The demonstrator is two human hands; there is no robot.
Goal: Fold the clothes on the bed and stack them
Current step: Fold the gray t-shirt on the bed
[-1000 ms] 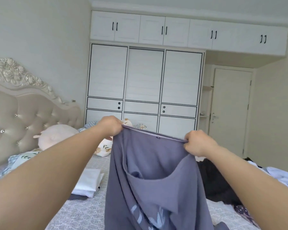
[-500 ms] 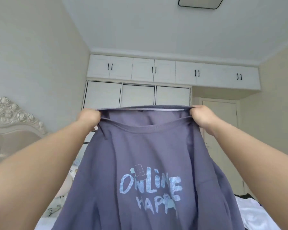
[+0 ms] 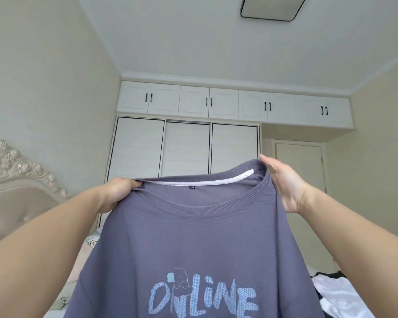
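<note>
Headboard (image 3: 21, 177): far left, cream w/ carved roses; not part of the job.
Left hand (image 3: 118, 193): fingers curled, pinching the shirt's left shoulder right at the collar edge. Firm hold, cloth bunched under the thumb.
Shirt (image 3: 193, 237): purple-grey tee w/ pale blue "ONLINE" print, held up in the air between both hands, front facing the camera, body hanging down toward the bed. None of it looks to be resting on anything, but the hem is out of frame.
Handling: soft, light knit, prob. no stiffness at all; drapes and sags wherever unsupported. Not slippery, not fragile. Ribbed collar (image 3: 205, 200) is the firmest bit; shoulder seams either side of it are the best grab pts for keeping it square.
Right hand (image 3: 283, 182): palm toward camera, fingers mostly straight, tips behind the right shoulder/collar edge. Looks more like supporting than pinching; thumb contact hard to tell.
Wardrobe (image 3: 186, 145): white, behind the shirt.
Other clothes (image 3: 340, 292): white and black, bottom right on the bed, unfolded.
</note>
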